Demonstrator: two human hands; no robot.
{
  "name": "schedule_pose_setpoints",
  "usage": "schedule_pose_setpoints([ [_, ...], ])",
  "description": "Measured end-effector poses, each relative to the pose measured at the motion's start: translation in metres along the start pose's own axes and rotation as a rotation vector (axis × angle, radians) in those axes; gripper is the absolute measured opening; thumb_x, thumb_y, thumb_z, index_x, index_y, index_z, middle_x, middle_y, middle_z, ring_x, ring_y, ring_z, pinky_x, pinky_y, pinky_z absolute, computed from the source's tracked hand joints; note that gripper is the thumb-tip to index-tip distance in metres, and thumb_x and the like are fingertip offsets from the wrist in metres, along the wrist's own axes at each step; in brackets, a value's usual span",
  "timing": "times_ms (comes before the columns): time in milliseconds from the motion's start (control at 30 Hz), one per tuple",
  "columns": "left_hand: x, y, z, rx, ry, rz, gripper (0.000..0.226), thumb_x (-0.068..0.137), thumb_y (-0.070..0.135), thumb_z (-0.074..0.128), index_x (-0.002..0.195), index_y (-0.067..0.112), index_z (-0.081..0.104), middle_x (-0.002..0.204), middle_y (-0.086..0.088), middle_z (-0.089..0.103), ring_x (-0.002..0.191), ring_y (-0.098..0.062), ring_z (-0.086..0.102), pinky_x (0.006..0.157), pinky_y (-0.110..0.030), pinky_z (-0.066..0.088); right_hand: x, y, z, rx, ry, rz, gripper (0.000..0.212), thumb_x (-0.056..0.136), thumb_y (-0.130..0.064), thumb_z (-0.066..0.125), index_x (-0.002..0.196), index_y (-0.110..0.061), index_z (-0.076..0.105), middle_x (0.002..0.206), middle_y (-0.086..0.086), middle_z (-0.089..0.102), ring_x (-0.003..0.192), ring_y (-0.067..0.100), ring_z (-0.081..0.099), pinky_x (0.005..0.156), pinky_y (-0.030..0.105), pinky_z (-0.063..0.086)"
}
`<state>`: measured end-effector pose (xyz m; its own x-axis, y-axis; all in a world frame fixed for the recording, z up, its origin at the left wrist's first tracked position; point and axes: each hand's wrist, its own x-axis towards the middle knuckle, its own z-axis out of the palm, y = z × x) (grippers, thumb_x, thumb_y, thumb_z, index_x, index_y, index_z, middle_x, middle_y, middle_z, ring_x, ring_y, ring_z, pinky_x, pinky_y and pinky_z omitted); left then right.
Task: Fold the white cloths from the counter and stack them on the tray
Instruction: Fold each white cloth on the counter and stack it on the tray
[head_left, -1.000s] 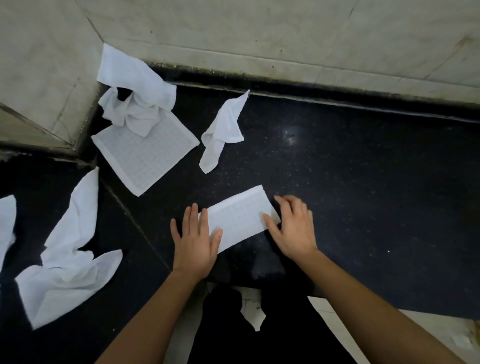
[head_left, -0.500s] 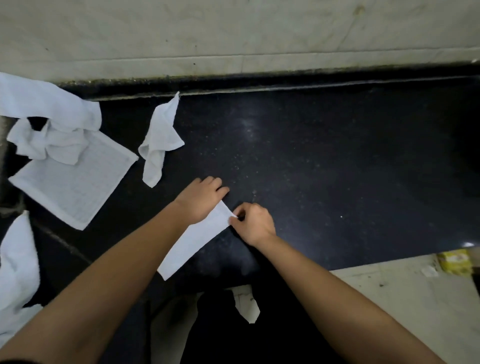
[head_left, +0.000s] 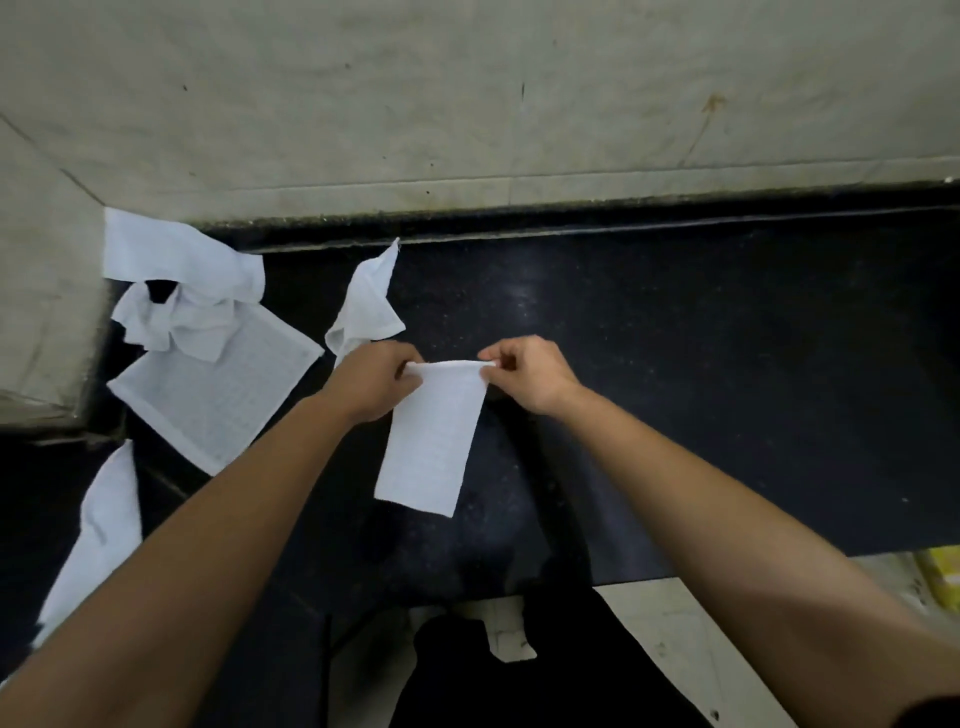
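Grips: left hand (head_left: 376, 382), right hand (head_left: 524, 374) each pinch a top corner of the half-folded cloth (head_left: 434, 441).
Remaining: loose cloths (head_left: 366, 306) left of it on counter (head_left: 701, 364); tray unseen.

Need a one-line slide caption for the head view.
Left hand and right hand pinch the top corners of a folded cloth over the counter.

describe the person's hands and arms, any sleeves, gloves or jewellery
The left hand and right hand are bare: no gloves, rings or watch visible. The left forearm and right forearm are uncovered. A dark edge at the frame's bottom right corner may be a sleeve.
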<state>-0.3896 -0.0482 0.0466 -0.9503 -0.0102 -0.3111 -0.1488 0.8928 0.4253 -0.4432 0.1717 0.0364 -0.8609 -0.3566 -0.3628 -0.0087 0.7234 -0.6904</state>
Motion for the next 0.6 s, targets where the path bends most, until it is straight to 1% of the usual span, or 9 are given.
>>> schedule_pose_setpoints([
  [100, -0.007, -0.01, -0.011, -0.013, 0.156, 0.024, 0.013, 0.095, 0.024, 0.062, 0.105, 0.022, 0.069, 0.099, 0.007, 0.061, 0.088, -0.011, 0.053, 0.077, -0.026, 0.04, 0.004, -0.021, -0.009, -0.073, 0.002, -0.104, 0.011, 0.09, -0.026, 0.067, 0.093, -0.034, 0.074, 0.092, -0.017, 0.069, 0.087, 0.004, 0.065, 0.079, 0.029, 0.056],
  [200, -0.019, -0.027, -0.006, -0.003, 0.236, 0.084, 0.01, 0.092, 0.021, 0.065, 0.1, 0.02, 0.071, 0.101, 0.002, 0.064, 0.093, -0.015, 0.057, 0.078, -0.028, 0.044, -0.001, -0.026, -0.003, -0.155, -0.015, -0.207, 0.008, 0.091, -0.027, 0.067, 0.092, -0.034, 0.071, 0.097, -0.013, 0.066, 0.087, 0.007, 0.062, 0.078, 0.031, 0.055],
  [300, -0.037, -0.046, 0.014, 0.024, 0.262, 0.131, 0.015, 0.089, 0.019, 0.069, 0.104, 0.018, 0.072, 0.103, 0.0, 0.066, 0.094, -0.018, 0.06, 0.078, -0.035, 0.052, -0.012, -0.016, 0.018, -0.231, -0.04, -0.245, 0.008, 0.09, -0.029, 0.065, 0.095, -0.032, 0.071, 0.097, -0.009, 0.063, 0.086, 0.012, 0.061, 0.078, 0.034, 0.054],
  [367, -0.05, -0.056, 0.032, 0.059, 0.274, 0.157, 0.02, 0.086, 0.016, 0.072, 0.106, 0.014, 0.074, 0.104, -0.003, 0.067, 0.093, -0.023, 0.063, 0.075, -0.039, 0.055, -0.022, -0.007, 0.035, -0.277, -0.061, -0.266, 0.012, 0.091, -0.026, 0.063, 0.099, -0.028, 0.072, 0.099, -0.007, 0.063, 0.087, 0.015, 0.062, 0.078, 0.035, 0.054],
  [433, -0.061, -0.064, 0.049, 0.095, 0.278, 0.19, 0.023, 0.081, 0.012, 0.077, 0.104, 0.011, 0.075, 0.103, -0.006, 0.068, 0.088, -0.027, 0.065, 0.07, -0.041, 0.058, -0.032, 0.003, 0.052, -0.339, -0.076, -0.301, 0.016, 0.092, -0.023, 0.061, 0.104, -0.024, 0.071, 0.104, -0.004, 0.063, 0.09, 0.019, 0.063, 0.077, 0.035, 0.053],
  [500, -0.07, -0.071, 0.063, 0.124, 0.267, 0.212, 0.025, 0.076, 0.009, 0.081, 0.101, 0.011, 0.077, 0.101, -0.008, 0.07, 0.083, -0.029, 0.066, 0.065, -0.041, 0.058, -0.041, 0.012, 0.066, -0.4, -0.085, -0.33, 0.019, 0.094, -0.022, 0.059, 0.108, -0.023, 0.071, 0.11, -0.002, 0.064, 0.095, 0.02, 0.063, 0.076, 0.032, 0.051],
  [600, -0.081, -0.08, 0.079, 0.15, 0.249, 0.254, 0.028, 0.074, 0.004, 0.082, 0.101, 0.009, 0.077, 0.1, -0.011, 0.071, 0.077, -0.031, 0.067, 0.06, -0.041, 0.058, -0.05, 0.023, 0.081, -0.461, -0.117, -0.351, 0.022, 0.095, -0.024, 0.056, 0.113, -0.022, 0.069, 0.116, -0.002, 0.064, 0.1, 0.021, 0.064, 0.079, 0.032, 0.049],
])
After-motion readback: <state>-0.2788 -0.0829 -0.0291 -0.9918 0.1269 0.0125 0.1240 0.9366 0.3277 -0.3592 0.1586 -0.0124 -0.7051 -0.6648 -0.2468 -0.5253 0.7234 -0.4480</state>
